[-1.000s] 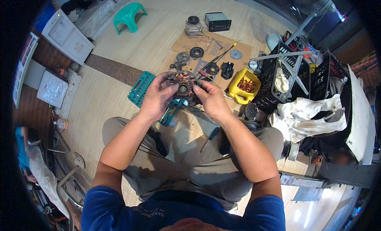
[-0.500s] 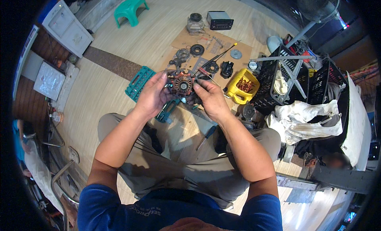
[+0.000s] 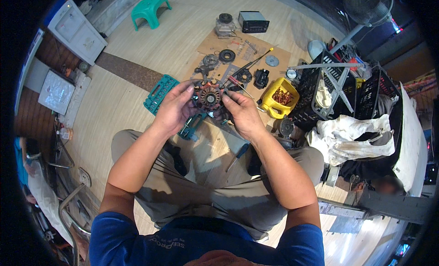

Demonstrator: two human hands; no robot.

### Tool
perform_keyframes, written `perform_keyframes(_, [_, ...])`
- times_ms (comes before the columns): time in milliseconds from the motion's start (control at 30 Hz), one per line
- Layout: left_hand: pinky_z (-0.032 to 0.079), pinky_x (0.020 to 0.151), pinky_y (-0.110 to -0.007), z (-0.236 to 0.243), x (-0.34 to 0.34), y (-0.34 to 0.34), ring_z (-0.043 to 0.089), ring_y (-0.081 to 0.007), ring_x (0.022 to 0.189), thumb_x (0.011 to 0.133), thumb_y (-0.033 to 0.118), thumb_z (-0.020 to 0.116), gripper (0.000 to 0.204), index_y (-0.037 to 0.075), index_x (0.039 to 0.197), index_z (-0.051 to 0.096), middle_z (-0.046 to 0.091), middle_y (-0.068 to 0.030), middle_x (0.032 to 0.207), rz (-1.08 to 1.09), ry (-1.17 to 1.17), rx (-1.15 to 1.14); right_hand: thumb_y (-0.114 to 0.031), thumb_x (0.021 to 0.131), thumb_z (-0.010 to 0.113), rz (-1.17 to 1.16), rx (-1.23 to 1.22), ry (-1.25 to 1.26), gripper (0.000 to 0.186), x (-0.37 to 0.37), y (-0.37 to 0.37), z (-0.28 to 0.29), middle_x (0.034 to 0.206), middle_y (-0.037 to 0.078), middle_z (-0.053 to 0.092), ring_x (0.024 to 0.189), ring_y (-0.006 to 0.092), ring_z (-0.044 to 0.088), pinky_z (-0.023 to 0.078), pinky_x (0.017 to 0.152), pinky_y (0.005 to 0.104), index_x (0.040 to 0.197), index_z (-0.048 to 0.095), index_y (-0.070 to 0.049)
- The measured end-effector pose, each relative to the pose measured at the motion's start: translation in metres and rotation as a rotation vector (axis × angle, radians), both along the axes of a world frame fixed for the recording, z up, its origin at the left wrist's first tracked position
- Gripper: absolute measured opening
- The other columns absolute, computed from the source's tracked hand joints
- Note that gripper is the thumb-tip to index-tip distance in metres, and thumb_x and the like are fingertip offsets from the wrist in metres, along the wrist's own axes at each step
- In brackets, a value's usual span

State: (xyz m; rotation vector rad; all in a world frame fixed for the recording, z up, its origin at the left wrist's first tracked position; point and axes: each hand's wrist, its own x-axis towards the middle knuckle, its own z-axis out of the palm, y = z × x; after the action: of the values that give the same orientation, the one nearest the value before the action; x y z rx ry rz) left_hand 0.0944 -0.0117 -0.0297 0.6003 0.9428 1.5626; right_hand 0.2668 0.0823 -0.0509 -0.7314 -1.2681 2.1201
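Copper-wound part [image 3: 210,99]: up it goes in your two hands, out past your knees [image 3: 305,164], above the pale floor [image 3: 125,46].
Cardboard sheet [image 3: 210,46]: beyond your hands, busy with loose parts, a black ring [image 3: 222,59] among them, all farther out than what you're holding.
Teal tool case [image 3: 160,94]: over on your left, just past the wrist, partly hidden behind it.
Yellow jug [image 3: 266,100]: over on your right, beyond the hand, cut away on top, a heap of copper-coloured pieces [image 3: 284,97] inside.
Blue screwdriver [image 3: 241,150]: between your feet, nearer you than the part, slanting, its tip toward you and to the left.
Left hand [image 3: 176,109]: right there on the part's left side, fingers clamped on the rim.
Right hand [image 3: 244,114]: matching it opposite, thumb down on the right edge, clamped too; how the fingers wrap underneath, you can't tell from above.
Gap between hands: filled by the part, touching both; neither hand is plainly nearer, though your right thumb looks closer to the centre.
Axis: round face, no long one; it faces up at you, hub roughly toward your eyes.
Hub [image 3: 210,98]: pale metal, ringed by copper windings [image 3: 203,100], no thumb across it.
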Motion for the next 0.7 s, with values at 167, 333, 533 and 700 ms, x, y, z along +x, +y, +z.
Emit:
perform_keyframes(167, [0.054, 0.088, -0.04, -0.004, -0.0021, -0.0012, 0.063, -0.0234, 0.104, 0.095, 0.016, 0.054, 0.039, 0.0, 0.129, 0.047, 0.061, -0.013, 0.118, -0.013, -0.025, 0.002, -0.016, 0.097, 0.055, 0.019, -0.015, -0.017, 0.027, 0.0022, -0.0006, 0.003, 0.099, 0.005, 0.067, 0.082, 0.01, 0.061, 0.052, 0.074, 0.0244, 0.115, 0.062, 0.003])
perform_keyframes(333, [0.053, 0.089, -0.039, -0.0023, -0.0009, -0.0013, 0.063, -0.0232, 0.104, 0.093, 0.013, 0.057, 0.041, 0.0, 0.131, 0.046, 0.061, -0.0121, 0.119, -0.005, -0.014, -0.02, -0.016, 0.098, 0.054, 0.035, -0.036, -0.012, 0.027, 0.0035, -0.0006, 0.0017, 0.103, 0.006, 0.067, 0.086, 0.0107, 0.062, 0.053, 0.075, 0.0255, 0.117, 0.061, 0.002])
perform_keyframes(533, [0.053, 0.089, -0.039, -0.0048, -0.0026, 0.0001, 0.062, -0.023, 0.105, 0.094, 0.013, 0.055, 0.04, 0.0, 0.13, 0.047, 0.06, -0.013, 0.12, -0.016, -0.015, -0.028, -0.015, 0.098, 0.053, 0.047, -0.06, -0.01, 0.027, 0.0042, -0.0005, 0.0018, 0.102, 0.006, 0.067, 0.085, 0.0112, 0.062, 0.054, 0.073, 0.0265, 0.117, 0.061, 0.001])
perform_keyframes(700, [0.053, 0.089, -0.039, -0.0029, -0.0021, 0.0001, 0.062, -0.0235, 0.105, 0.094, 0.012, 0.054, 0.04, -0.001, 0.131, 0.046, 0.06, -0.0136, 0.12, -0.016, -0.008, -0.027, -0.015, 0.098, 0.052, 0.031, -0.077, -0.002, 0.026, 0.0038, -0.0014, 0.0015, 0.102, 0.007, 0.067, 0.084, 0.0121, 0.063, 0.055, 0.073, 0.0273, 0.116, 0.061, 0.001])
